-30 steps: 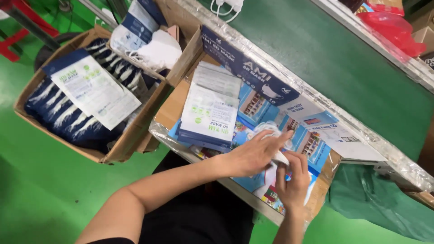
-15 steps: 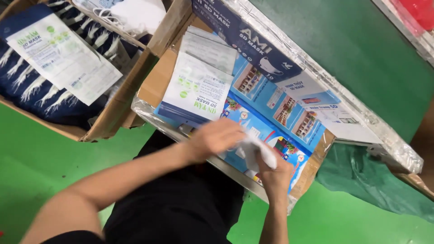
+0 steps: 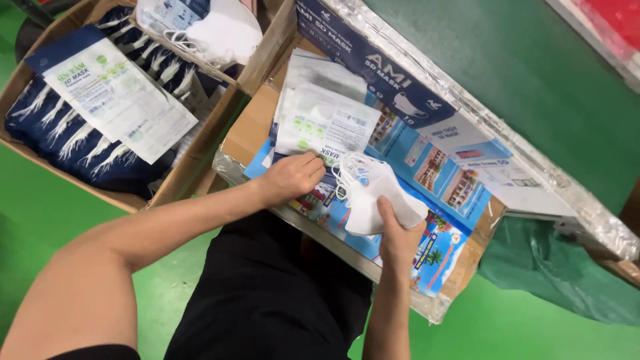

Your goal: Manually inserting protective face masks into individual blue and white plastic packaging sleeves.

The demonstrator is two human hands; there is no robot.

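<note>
You have one white mask point(image 3: 377, 193) in your right hand point(image 3: 400, 237) and one stack of clear pouches point(image 3: 323, 120) under your left hand point(image 3: 290, 177). Left of that stack: two cardboard boxes point(image 3: 200, 160), one flat printed pouch point(image 3: 117, 97) atop the nearer box.

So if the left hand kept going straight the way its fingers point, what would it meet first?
The left hand points up and right, fingertips already on the stack of clear printed pouches. Past them, probably the dark blue box, though depth is hard to judge.
</note>
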